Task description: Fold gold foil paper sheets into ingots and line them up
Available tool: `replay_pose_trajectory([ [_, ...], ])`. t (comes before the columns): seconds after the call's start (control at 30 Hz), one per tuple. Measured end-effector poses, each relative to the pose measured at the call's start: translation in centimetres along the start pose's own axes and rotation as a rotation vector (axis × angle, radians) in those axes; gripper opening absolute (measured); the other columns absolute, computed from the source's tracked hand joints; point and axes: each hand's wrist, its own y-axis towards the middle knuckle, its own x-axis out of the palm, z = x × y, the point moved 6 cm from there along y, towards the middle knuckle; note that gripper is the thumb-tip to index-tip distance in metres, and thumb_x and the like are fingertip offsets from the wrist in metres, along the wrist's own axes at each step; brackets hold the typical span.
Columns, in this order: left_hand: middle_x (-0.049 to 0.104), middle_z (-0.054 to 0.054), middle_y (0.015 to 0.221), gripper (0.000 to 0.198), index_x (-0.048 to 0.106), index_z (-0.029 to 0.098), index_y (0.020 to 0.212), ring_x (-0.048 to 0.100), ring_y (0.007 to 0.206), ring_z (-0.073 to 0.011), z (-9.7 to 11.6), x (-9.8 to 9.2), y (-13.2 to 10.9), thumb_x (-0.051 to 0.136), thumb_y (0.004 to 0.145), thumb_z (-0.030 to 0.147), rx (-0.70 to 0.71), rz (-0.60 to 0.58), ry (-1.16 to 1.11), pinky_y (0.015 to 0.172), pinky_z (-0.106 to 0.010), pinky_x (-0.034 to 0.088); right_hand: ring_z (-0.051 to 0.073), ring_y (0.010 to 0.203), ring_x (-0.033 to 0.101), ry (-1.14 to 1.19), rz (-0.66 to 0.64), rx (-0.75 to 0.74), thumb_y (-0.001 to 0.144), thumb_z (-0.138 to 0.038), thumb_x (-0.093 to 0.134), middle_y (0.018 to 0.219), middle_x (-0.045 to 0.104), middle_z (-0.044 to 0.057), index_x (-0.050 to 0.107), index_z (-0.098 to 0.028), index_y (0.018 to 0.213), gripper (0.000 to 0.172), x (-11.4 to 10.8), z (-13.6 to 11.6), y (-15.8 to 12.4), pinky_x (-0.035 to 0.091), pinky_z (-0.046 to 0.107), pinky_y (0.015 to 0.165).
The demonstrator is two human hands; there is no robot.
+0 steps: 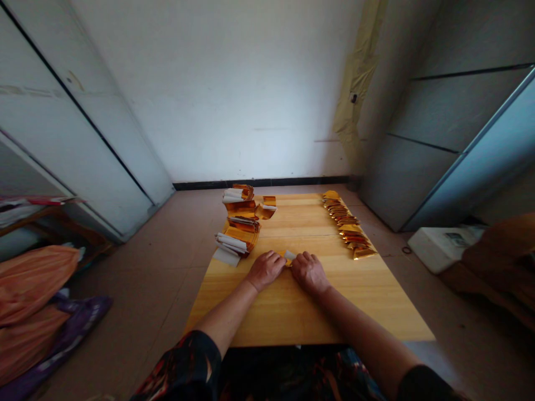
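Between my hands, on the wooden table (301, 312), lies a small sheet of gold foil paper (288, 255) with a pale back. My left hand (267, 269) is closed, its fingertips pressed on the sheet's left side. On the other side my right hand (309, 272) is curled over the sheet's right edge. My fingers hide most of the paper. Stacks of gold paper (244, 236) with white backs sit bent at the table's left side. Near them are a few loose gold sheets (266, 210). Folded gold paper pieces (346, 225) stand in an overlapping row on the right.
A white wall (251, 100) with a black skirting rises beyond the table. Grey cabinets (434, 117) stand on the right, with a white box (437, 248) on the floor. Orange and purple bags (37, 312) lie at the left.
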Motion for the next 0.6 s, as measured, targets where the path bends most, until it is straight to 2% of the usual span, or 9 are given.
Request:
replay_pose_trajectory([
  [0.13,0.062,-0.005,0.085,0.010,0.062,0.019,0.089,0.055,0.084,-0.0170,-0.4,0.0,-0.1,0.053,0.085,0.019,-0.048,-0.006,-0.120,0.075,-0.029,0.045,0.020,0.085,0.048,-0.019,-0.041,0.000,0.092,-0.018,0.042,0.087,0.061,0.008,0.063,-0.018,0.084,0.023,0.3,-0.3,-0.2,0.027,0.032,0.068],
  [0.23,0.064,-0.006,0.095,0.018,0.063,0.019,0.092,0.055,0.089,-0.0173,-0.7,-0.2,0.0,0.052,0.082,0.011,-0.086,0.008,-0.171,0.079,-0.031,0.044,0.021,0.086,0.048,-0.018,-0.074,0.014,0.094,-0.019,0.040,0.089,0.061,0.008,0.063,-0.019,0.087,0.024,0.2,-0.1,-0.5,0.028,0.032,0.069],
  [0.43,0.067,-0.004,0.084,0.018,0.066,0.021,0.089,0.056,0.086,-0.0182,-0.6,-0.2,0.6,0.051,0.084,0.012,-0.118,-0.019,-0.186,0.077,-0.033,0.042,0.019,0.091,0.048,0.036,-0.101,0.167,0.093,-0.020,0.042,0.096,0.060,0.007,0.063,-0.020,0.091,0.021,-0.1,1.5,-1.1,0.030,0.029,0.074],
  [0.6,0.066,-0.004,0.085,0.020,0.063,0.019,0.096,0.056,0.086,-0.0181,-0.4,0.7,0.6,0.052,0.082,0.010,-0.136,0.008,-0.241,0.078,-0.032,0.044,0.019,0.093,0.047,0.094,-0.079,0.287,0.092,-0.021,0.044,0.096,0.059,0.007,0.063,-0.020,0.089,0.020,-0.1,2.5,-1.5,0.032,0.027,0.077],
])
